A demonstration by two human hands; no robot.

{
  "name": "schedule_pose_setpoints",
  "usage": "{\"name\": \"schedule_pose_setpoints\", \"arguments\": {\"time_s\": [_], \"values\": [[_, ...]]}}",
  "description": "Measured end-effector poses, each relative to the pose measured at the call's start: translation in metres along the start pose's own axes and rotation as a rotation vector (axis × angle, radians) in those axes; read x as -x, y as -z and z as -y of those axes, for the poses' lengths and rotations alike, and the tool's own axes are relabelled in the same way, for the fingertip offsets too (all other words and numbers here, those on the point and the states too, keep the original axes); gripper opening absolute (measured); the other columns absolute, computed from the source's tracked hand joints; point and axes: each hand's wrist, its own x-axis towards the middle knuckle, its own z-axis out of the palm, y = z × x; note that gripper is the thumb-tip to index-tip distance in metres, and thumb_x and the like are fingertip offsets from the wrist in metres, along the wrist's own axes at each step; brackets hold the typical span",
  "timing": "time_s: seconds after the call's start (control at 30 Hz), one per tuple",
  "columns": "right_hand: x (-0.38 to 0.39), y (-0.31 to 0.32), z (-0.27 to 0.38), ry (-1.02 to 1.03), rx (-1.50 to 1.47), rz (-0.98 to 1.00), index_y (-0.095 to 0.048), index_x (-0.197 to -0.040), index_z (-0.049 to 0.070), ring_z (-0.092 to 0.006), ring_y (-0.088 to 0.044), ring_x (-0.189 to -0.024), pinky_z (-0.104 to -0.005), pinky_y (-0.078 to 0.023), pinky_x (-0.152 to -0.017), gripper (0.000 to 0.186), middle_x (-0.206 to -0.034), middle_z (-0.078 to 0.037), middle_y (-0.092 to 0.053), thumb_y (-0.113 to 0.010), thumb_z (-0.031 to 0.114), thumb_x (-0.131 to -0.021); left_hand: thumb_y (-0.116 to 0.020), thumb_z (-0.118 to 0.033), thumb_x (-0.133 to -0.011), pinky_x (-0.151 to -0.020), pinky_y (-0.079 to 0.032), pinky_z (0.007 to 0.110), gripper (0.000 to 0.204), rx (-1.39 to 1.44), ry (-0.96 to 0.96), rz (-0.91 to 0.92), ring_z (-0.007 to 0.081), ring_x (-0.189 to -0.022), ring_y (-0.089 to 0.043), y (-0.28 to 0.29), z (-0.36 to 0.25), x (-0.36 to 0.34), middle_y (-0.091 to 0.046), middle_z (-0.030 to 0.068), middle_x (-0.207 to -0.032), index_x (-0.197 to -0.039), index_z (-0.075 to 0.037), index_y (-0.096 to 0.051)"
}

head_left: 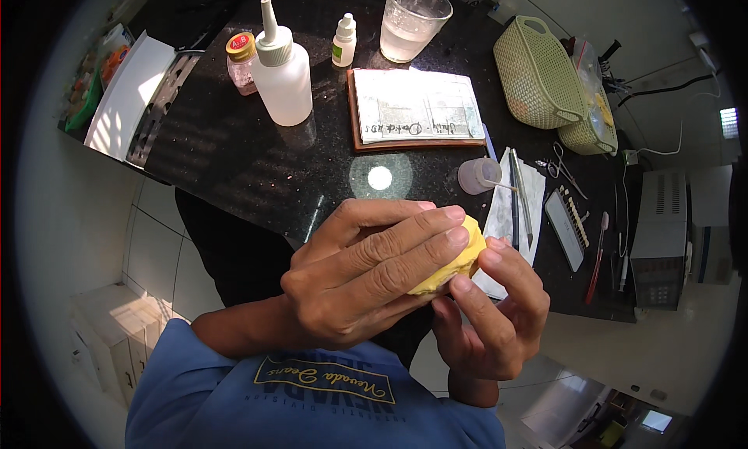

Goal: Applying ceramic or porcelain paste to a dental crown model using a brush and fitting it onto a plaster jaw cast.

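Observation:
A chunky yellow piece (pixel 456 266), which looks like a dental stone cast, is held up between both hands in front of my chest. My left hand (pixel 374 266) wraps over its left side, long fingers laid across the top, and covers much of it. On the right, the fingertips and thumb of my right hand (pixel 499 309) pinch the piece's near right edge. Its underside and any teeth on it are hidden. Just beyond the hands, a small clear cup (pixel 478 176) with a thin stick stands beside a white paper (pixel 502 215) bearing slim dark-handled tools (pixel 523 200).
Across the black counter (pixel 226 153) stand a squeeze bottle (pixel 283 83), pink jar (pixel 243 63), dropper bottle (pixel 344 40), glass of water (pixel 415 24) and white tile (pixel 421 105) on a brown base. At right are green baskets (pixel 538 75), scissors (pixel 562 169), shade guide (pixel 565 228) and red-handled brush (pixel 598 258).

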Motion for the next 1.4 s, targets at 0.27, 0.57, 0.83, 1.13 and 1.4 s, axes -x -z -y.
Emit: {"name": "schedule_pose_setpoints", "arguments": {"time_s": [0.27,0.57,0.83,1.13,1.4], "values": [[-0.0033,0.0014,0.0005,-0.032,0.039,-0.001,-0.070,-0.096,0.010,-0.0280,-0.065,-0.094,-0.0393,-0.058,-0.081,0.033,-0.105,-0.013,-0.061,-0.082,0.009,-0.066,-0.082,-0.007,-0.066,-0.082,-0.055,0.034,0.052,-0.030,-0.031,0.033,0.0281,-0.098,-0.063,0.0002,0.0020,0.0013,-0.066,0.0166,-0.111,-0.113,-0.002,-0.063],[-0.0021,0.0019,0.0004,-0.009,0.046,0.005,-0.070,-0.098,0.010,-0.0288,-0.065,-0.094,-0.0397,-0.058,-0.079,0.032,-0.105,-0.014,-0.061,-0.080,0.007,-0.068,-0.083,-0.006,-0.064,-0.081,-0.055,0.034,0.052,-0.015,0.010,0.058,0.0283,-0.097,-0.063,0.0014,-0.0005,-0.0013,-0.066,0.0169,-0.111,-0.113,-0.001,-0.064],[-0.0006,0.0049,-0.0022,-0.051,0.017,0.091,-0.065,-0.102,0.005,-0.0341,-0.064,-0.100,-0.0452,-0.055,-0.087,0.023,-0.108,-0.021,-0.060,-0.072,0.013,-0.081,-0.082,-0.004,-0.063,-0.078,-0.055,0.033,0.055,-0.028,0.013,0.063,0.0271,-0.094,-0.064,0.0000,0.0015,-0.0032,-0.066,0.0168,-0.109,-0.115,0.000,-0.063],[-0.0002,0.0067,-0.0006,0.000,0.078,0.148,-0.066,-0.106,0.005,-0.0345,-0.064,-0.100,-0.0435,-0.055,-0.087,0.028,-0.110,-0.022,-0.060,-0.073,0.015,-0.080,-0.082,-0.002,-0.063,-0.076,-0.054,0.032,0.054,-0.002,0.065,0.046,0.0267,-0.091,-0.065,-0.0002,0.0002,-0.0034,-0.068,0.0164,-0.106,-0.114,0.000,-0.065],[0.0031,0.0063,-0.0050,-0.032,0.026,0.168,-0.066,-0.107,0.005,-0.0355,-0.063,-0.102,-0.0438,-0.054,-0.088,0.030,-0.111,-0.023,-0.059,-0.071,0.023,-0.083,-0.081,0.000,-0.062,-0.074,-0.054,0.031,0.052,0.016,0.110,0.029,0.0252,-0.089,-0.065,-0.0026,0.0021,-0.0014,-0.068,0.0161,-0.105,-0.112,0.000,-0.065]]}}
